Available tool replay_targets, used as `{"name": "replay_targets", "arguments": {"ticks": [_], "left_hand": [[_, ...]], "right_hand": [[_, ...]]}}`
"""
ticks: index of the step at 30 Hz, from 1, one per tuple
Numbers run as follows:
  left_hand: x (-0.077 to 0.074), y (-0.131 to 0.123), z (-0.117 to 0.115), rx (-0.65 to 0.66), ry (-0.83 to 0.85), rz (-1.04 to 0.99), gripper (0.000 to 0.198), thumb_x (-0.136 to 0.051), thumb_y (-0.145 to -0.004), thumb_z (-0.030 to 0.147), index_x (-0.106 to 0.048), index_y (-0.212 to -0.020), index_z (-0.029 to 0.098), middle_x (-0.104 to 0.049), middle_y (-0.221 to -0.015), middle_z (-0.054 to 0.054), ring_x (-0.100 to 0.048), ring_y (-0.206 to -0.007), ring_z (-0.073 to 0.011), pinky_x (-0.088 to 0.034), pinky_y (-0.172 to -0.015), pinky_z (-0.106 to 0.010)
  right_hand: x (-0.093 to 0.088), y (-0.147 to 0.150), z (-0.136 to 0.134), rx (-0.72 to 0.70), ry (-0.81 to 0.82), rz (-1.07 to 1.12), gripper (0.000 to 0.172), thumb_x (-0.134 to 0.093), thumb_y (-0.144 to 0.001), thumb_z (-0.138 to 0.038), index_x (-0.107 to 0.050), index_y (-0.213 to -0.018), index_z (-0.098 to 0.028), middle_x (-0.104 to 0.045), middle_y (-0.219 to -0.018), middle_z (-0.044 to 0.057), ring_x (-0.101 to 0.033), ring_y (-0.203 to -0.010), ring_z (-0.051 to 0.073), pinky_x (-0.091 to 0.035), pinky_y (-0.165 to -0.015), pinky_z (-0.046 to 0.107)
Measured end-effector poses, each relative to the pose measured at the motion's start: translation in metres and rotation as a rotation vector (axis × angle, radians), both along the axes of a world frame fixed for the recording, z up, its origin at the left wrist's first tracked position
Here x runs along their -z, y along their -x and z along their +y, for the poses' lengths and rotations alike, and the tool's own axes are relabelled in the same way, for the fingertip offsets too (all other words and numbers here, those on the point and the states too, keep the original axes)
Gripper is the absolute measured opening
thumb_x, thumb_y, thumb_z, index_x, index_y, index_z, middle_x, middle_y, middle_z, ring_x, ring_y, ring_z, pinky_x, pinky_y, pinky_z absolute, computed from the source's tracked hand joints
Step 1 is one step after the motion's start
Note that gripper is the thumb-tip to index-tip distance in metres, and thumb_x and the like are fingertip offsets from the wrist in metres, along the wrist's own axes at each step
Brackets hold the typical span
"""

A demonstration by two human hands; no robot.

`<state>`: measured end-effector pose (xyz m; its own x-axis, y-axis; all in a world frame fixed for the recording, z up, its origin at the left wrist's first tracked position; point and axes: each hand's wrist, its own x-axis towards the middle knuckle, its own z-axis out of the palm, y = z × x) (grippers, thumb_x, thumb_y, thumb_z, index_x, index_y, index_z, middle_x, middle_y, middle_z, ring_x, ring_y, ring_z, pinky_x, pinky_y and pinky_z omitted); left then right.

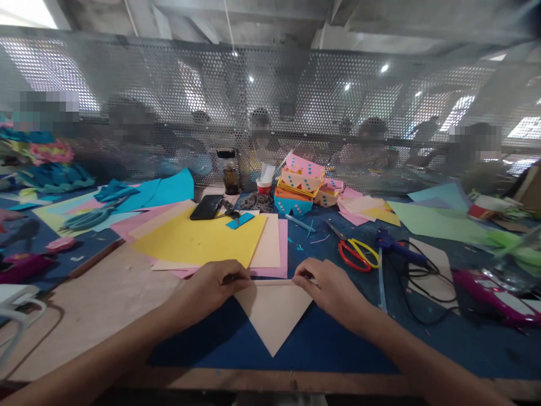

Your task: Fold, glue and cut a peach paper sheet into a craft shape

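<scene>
A pale peach paper triangle [273,318] was held at the near edge of a dark blue work surface [203,347], its point aimed toward the wearer and a narrow folded band formed along its far, straight edge. The upper left corner was pinched between the thumb and fingertips of the left hand [222,280]; the upper right corner was clamped likewise by the right hand [324,285]. For a clean crease, it was judged, both ends should be pulled equally taut, the band kept at one width, and the fold pressed from the middle outward.

The paper was seen as smooth, matte and fairly stiff, its sides straight and its tip sharp. Just beyond the hands, a flat bright yellow paper sheet [198,239] was layered over peach and pink ones, with a glossy black phone [206,207] set on top. To the right, metal scissors with red and yellow loop handles [345,242] were placed near a dark blue glue gun [399,249]. Farther back, folded, angular pink, orange and blue paper boxes [298,189] were stacked before a grey perforated metal screen [279,84].
</scene>
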<state>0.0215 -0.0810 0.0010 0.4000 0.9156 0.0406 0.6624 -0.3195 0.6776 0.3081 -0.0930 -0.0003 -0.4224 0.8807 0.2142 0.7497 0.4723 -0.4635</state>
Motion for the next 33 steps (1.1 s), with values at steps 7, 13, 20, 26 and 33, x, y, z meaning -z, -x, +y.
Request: {"name": "replay_targets", "arguments": {"ticks": [7,13,20,26,33], "left_hand": [[0.000,0.005,0.003,-0.026,0.043,0.016,0.023,-0.062,-0.089,0.047,-0.073,-0.090,0.027,-0.075,-0.096,0.001,-0.068,-0.091,-0.0211,-0.048,-0.077,-0.028],[-0.007,0.009,0.002,-0.061,0.086,0.018,0.024,-0.064,-0.087,0.049,-0.075,-0.089,0.027,-0.076,-0.091,0.002,-0.069,-0.087,-0.0206,-0.048,-0.075,-0.026],[0.000,0.022,0.001,-0.048,0.053,-0.050,0.027,-0.059,-0.089,0.046,-0.076,-0.099,0.027,-0.076,-0.106,-0.001,-0.069,-0.100,-0.0241,-0.051,-0.088,-0.031],[0.009,0.030,0.003,-0.060,0.058,-0.060,0.027,-0.063,-0.087,0.050,-0.076,-0.094,0.027,-0.077,-0.101,-0.002,-0.069,-0.097,-0.0245,-0.051,-0.084,-0.032],[0.008,0.030,0.001,-0.083,0.062,-0.067,0.030,-0.064,-0.087,0.052,-0.075,-0.093,0.025,-0.077,-0.097,-0.001,-0.069,-0.093,-0.0240,-0.050,-0.080,-0.031]], "right_hand": [[0.000,-0.003,0.002,-0.012,-0.002,-0.008,0.016,-0.053,-0.101,-0.032,-0.063,-0.093,-0.022,-0.069,-0.097,-0.001,-0.060,-0.085,0.017,-0.034,-0.078,0.032],[0.002,-0.003,0.003,0.001,0.008,-0.034,0.024,-0.052,-0.102,-0.039,-0.064,-0.090,-0.022,-0.068,-0.091,-0.001,-0.060,-0.084,0.017,-0.033,-0.077,0.032],[0.004,-0.006,0.006,0.035,-0.023,-0.038,0.032,-0.052,-0.100,-0.046,-0.063,-0.086,-0.021,-0.067,-0.086,-0.001,-0.057,-0.078,0.016,-0.032,-0.073,0.032],[0.006,-0.007,0.006,0.031,-0.040,-0.044,0.034,-0.052,-0.100,-0.047,-0.064,-0.083,-0.021,-0.067,-0.085,0.000,-0.057,-0.076,0.017,-0.032,-0.071,0.032],[0.007,-0.007,0.007,0.038,-0.024,-0.034,0.035,-0.051,-0.100,-0.049,-0.063,-0.083,-0.021,-0.067,-0.084,-0.002,-0.058,-0.077,0.016,-0.031,-0.074,0.032]]}}
